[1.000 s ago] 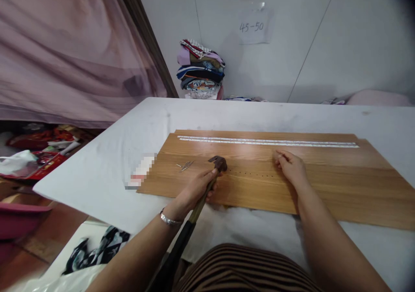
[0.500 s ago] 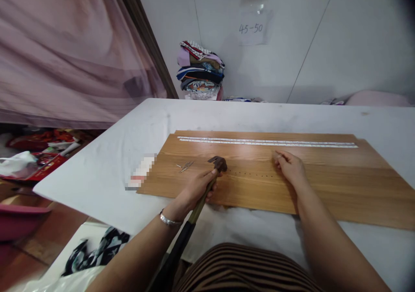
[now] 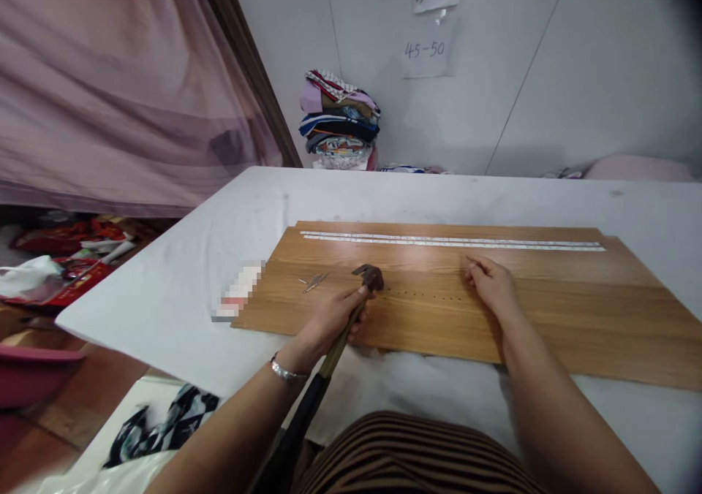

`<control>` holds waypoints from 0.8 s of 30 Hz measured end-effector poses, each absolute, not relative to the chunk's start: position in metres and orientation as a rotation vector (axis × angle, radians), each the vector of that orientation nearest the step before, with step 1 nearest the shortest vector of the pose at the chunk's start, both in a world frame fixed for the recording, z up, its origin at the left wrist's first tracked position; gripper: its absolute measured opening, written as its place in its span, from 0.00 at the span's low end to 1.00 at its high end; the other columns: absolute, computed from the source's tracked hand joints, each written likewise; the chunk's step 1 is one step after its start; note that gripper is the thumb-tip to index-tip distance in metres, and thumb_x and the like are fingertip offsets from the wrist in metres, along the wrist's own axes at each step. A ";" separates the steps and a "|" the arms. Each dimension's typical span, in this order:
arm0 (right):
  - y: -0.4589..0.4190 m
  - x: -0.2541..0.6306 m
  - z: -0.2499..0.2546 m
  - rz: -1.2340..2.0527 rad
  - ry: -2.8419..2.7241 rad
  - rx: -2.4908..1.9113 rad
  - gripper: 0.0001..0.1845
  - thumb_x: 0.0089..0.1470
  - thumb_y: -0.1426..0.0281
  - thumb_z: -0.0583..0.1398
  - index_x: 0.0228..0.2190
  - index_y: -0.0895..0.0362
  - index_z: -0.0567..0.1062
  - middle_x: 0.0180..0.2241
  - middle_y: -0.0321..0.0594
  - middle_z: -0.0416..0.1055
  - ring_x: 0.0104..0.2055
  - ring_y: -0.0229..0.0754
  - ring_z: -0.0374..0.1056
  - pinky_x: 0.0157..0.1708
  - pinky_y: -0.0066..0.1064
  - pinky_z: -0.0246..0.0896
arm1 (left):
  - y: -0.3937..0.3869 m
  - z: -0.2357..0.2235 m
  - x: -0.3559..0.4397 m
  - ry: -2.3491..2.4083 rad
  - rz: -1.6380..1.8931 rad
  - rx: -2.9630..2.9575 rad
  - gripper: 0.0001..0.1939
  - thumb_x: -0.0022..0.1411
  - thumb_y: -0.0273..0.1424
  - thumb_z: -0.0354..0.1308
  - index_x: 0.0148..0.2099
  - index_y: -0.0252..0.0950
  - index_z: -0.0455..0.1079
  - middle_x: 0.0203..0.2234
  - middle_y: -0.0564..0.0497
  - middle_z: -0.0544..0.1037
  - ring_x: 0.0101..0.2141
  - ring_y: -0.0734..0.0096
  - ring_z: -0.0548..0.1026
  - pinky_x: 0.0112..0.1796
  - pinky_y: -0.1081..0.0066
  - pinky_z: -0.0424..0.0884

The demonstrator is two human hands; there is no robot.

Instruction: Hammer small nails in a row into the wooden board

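Observation:
My left hand point(image 3: 337, 318) is wrapped round the upper handle of a claw hammer point(image 3: 371, 276), close under its dark metal head. The handle slants down towards me and ends in a black grip. Over the right half of the wooden board point(image 3: 548, 297), my right hand point(image 3: 491, 282) has its fingers curled, thumb and forefinger together; anything in that pinch is too small to make out. Between the hands, a row of small dark dots point(image 3: 422, 294) marks the board; I cannot tell whether they are nail heads or holes. Several loose nails point(image 3: 314, 283) lie left of the hammer head.
Two long white measuring strips point(image 3: 450, 242) run along the board's far side. The board lies on a white-covered table point(image 3: 180, 260). A blurred-out box point(image 3: 240, 291) sits by its left edge. Folded clothes point(image 3: 340, 121) are stacked behind, and a pink curtain point(image 3: 110, 77) hangs at left.
Both hands and the hammer stay in place. Only the upper paper on the wall differs, showing more of itself and its writing now.

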State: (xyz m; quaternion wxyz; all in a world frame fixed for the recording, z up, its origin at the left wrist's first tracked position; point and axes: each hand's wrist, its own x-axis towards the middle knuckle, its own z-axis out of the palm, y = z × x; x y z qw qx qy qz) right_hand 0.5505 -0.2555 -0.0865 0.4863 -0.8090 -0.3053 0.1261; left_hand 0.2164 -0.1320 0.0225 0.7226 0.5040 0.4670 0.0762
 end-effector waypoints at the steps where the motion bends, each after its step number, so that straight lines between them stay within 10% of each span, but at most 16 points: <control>1: -0.255 0.550 -0.086 0.311 -0.739 -1.974 0.25 0.56 0.56 0.59 0.48 0.55 0.85 0.27 0.40 0.81 0.29 0.45 0.74 0.33 0.36 0.69 | -0.132 0.023 0.217 1.035 0.165 1.114 0.26 0.70 0.52 0.57 0.54 0.33 0.71 0.23 0.58 0.68 0.16 0.81 0.59 0.16 0.77 0.54; 24: -0.256 0.548 -0.080 0.342 -0.730 -1.983 0.27 0.55 0.56 0.58 0.48 0.56 0.85 0.28 0.41 0.80 0.28 0.45 0.73 0.34 0.37 0.67 | -0.133 0.023 0.216 1.032 0.169 1.112 0.27 0.68 0.54 0.59 0.52 0.34 0.71 0.23 0.59 0.68 0.17 0.81 0.59 0.18 0.76 0.52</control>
